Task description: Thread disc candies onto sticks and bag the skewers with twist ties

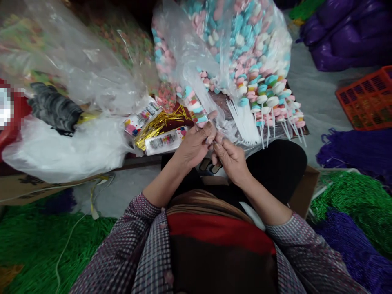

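Note:
Above the table edge, my left hand (197,143) is closed around the lower end of a candy skewer (195,105) with pink, blue and white pieces, which appears to be in clear wrapping. My right hand (231,157) meets it fingertip to fingertip, thumb and forefinger pinched on something too small to make out. Left of the hands lie gold twist ties (162,124) and a printed pack (165,141). To their right are a bundle of white sticks (243,122) and a pile of finished candy skewers (272,100).
Behind stand a clear bag of marshmallow candy (245,36) and a bag of gummies (122,45). White plastic bags (67,149) and a grey rolled item (55,106) are at left. An orange crate (367,98) and green netting (355,200) stand on the right.

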Motion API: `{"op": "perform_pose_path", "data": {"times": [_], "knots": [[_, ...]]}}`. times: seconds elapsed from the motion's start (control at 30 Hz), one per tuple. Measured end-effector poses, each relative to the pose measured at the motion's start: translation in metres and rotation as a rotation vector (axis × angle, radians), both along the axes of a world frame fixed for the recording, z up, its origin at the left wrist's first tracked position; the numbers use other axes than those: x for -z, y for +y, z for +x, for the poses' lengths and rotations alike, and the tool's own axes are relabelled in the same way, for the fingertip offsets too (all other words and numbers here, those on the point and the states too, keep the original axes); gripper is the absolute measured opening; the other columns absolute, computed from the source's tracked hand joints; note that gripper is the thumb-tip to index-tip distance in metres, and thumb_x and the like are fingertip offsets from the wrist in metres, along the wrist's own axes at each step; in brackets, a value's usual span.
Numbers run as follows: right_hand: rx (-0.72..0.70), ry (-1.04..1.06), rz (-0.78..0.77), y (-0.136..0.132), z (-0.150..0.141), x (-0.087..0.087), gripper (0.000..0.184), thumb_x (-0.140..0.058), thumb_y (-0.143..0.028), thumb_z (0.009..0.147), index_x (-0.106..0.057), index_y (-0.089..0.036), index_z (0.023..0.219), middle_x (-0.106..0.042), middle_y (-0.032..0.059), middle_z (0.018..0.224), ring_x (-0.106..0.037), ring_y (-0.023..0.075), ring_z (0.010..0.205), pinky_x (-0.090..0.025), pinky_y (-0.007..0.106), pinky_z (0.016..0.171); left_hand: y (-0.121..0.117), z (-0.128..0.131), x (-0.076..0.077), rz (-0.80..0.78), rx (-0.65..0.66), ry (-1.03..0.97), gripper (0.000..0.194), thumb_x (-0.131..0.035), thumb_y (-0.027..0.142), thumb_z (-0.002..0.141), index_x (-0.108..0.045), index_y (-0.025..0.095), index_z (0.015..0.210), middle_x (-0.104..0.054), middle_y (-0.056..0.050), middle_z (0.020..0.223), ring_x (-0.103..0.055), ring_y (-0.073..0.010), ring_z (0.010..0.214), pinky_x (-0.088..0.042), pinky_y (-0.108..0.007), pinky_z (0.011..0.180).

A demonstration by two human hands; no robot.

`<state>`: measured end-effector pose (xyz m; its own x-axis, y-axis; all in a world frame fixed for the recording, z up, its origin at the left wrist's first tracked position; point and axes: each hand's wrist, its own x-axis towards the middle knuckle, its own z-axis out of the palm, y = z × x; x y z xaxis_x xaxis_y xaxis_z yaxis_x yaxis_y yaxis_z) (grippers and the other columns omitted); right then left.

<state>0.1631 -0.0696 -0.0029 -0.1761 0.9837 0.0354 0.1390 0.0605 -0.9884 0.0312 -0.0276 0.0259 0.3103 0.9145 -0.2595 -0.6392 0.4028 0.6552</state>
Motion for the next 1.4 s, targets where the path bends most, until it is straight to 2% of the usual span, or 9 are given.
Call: {"op": "perform_pose_path", "data": {"times": [0.1,0.23,0.37,0.5,0.6,0.83,1.1,1.3,1.4], "knots": [[-0.048,-0.001,-0.006,0.002,0.006,-0.005,0.051,-0.054,-0.068,0.099,-0.060,-0.022,0.079,-0.055,-0.0068,0.054,-0.046,0.0074,0.044,-0.041,0.023,0.048,-0.002,0.000,0.008,0.066,0.060,0.013,0.027,-0.077,0.042,0.092,-0.072,0.020,0.106,-0.041,0.009,0.051,-0.053,-0.0103,0.059,-0.048,-0.023,0.063],[-0.283,-0.112,-0.044,0.014,0.037,-0.017,0.044,-0.066,-0.058,0.096,-0.069,-0.020,0.073,-0.067,-0.0013,0.062,-0.058,0.0101,0.053,-0.048,0.025,0.055,-0.003,-0.007,0.016,0.179,0.123,-0.048,0.037,-0.084,0.049,0.083,-0.062,0.021,0.074,-0.038,0.008,0.049,-0.050,-0.0113,0.054,-0.050,-0.027,0.062],[-0.064,0.096,0.005,0.030,0.061,-0.028,0.024,-0.080,-0.050,0.087,-0.081,-0.027,0.095,-0.077,0.0016,0.082,-0.072,0.0155,0.075,-0.059,0.030,0.076,-0.018,-0.005,0.010,0.197,0.399,-0.192,0.046,-0.086,0.058,0.076,-0.057,0.022,0.070,-0.033,0.010,0.045,-0.043,-0.0107,0.045,-0.057,-0.037,0.071],[-0.195,0.377,-0.181,0.029,0.046,-0.038,0.069,-0.089,-0.065,0.066,-0.074,-0.032,0.125,-0.081,0.0071,0.105,-0.077,0.0234,0.087,-0.064,0.038,0.076,-0.040,0.011,0.012,0.100,0.809,-0.414,0.058,-0.088,0.067,0.064,-0.053,0.022,0.066,-0.035,0.011,0.044,-0.037,-0.0092,0.040,-0.055,-0.036,0.060],[-0.292,0.447,-0.279,0.023,0.026,-0.041,0.067,-0.088,-0.064,0.067,-0.071,-0.030,0.122,-0.078,0.0045,0.085,-0.075,0.0231,0.071,-0.065,0.042,0.070,-0.044,0.016,0.019,0.054,0.914,-0.402,0.059,-0.088,0.066,0.066,-0.050,0.022,0.066,-0.038,0.010,0.047,-0.037,-0.0084,0.041,-0.051,-0.033,0.054],[0.177,0.405,0.052,0.029,0.009,-0.024,0.026,-0.085,-0.038,0.082,-0.066,-0.032,0.100,-0.071,-0.0022,0.085,-0.076,0.0209,0.086,-0.065,0.040,0.078,-0.026,0.000,0.027,0.180,0.166,0.357,0.036,-0.078,0.046,0.088,-0.054,0.020,0.079,-0.046,0.009,0.057,-0.042,-0.0069,0.052,-0.034,-0.022,0.053],[-0.151,0.346,-0.038,0.036,0.027,-0.047,0.045,-0.094,-0.050,0.069,-0.077,-0.031,0.105,-0.079,0.0054,0.089,-0.074,0.0228,0.072,-0.064,0.039,0.064,-0.033,-0.005,0.027,0.207,0.607,-0.236,0.057,-0.076,0.074,0.076,-0.052,0.023,0.077,-0.031,0.014,0.050,-0.024,-0.0056,0.038,-0.042,-0.028,0.050],[0.119,0.356,0.051,0.046,-0.010,-0.035,0.021,-0.091,-0.038,0.076,-0.077,-0.025,0.084,-0.076,0.0016,0.082,-0.073,0.0193,0.075,-0.064,0.038,0.080,-0.016,-0.020,0.037,0.544,-0.038,0.859,0.038,-0.059,0.058,0.097,-0.056,0.024,0.080,-0.050,0.003,0.065,-0.050,-0.0150,0.060,-0.040,-0.029,0.061],[0.049,0.261,0.033,0.061,-0.024,-0.022,0.026,-0.088,-0.045,0.079,-0.074,-0.024,0.087,-0.076,0.0028,0.087,-0.073,0.0197,0.080,-0.064,0.038,0.080,-0.009,-0.041,0.051,0.637,-0.189,1.090,0.046,-0.052,0.065,0.098,-0.056,0.024,0.078,-0.054,0.000,0.067,-0.051,-0.0168,0.063,-0.038,-0.031,0.062]]}}
